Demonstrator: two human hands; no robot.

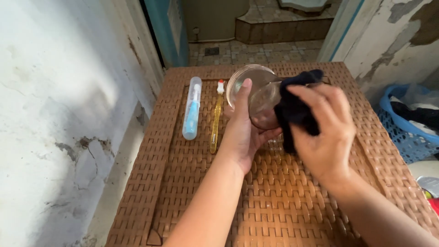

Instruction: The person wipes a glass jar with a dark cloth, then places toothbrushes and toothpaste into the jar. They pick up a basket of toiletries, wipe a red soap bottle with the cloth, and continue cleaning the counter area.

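The left hand (242,132) wraps its fingers around the wall of a clear glass jar (260,98), thumb lying up along the near side, so that the jar is held tilted above the brown woven surface (274,201) with its round end toward the camera. The right hand (327,128) pinches a dark cloth (295,112) between fingers and thumb; the cloth is pressed against the jar's right side and part of it seems to be tucked into the opening, though the bunched fabric hides the rim there. Both hands are therefore closed, each on its own object.

The jar looks rigid, smooth and breakable, and probably slippery if damp; a full wrap around its cylindrical wall, as the left hand shows, seems the safest hold. The cloth is soft and limp and bunches wherever it is gripped.

To the left of the left hand lie a yellow toothbrush (216,120) and, just beyond it, a clear tube case holding a blue toothbrush (192,109), both parallel on the woven surface. A blue plastic basket (404,132) stands at the right edge.
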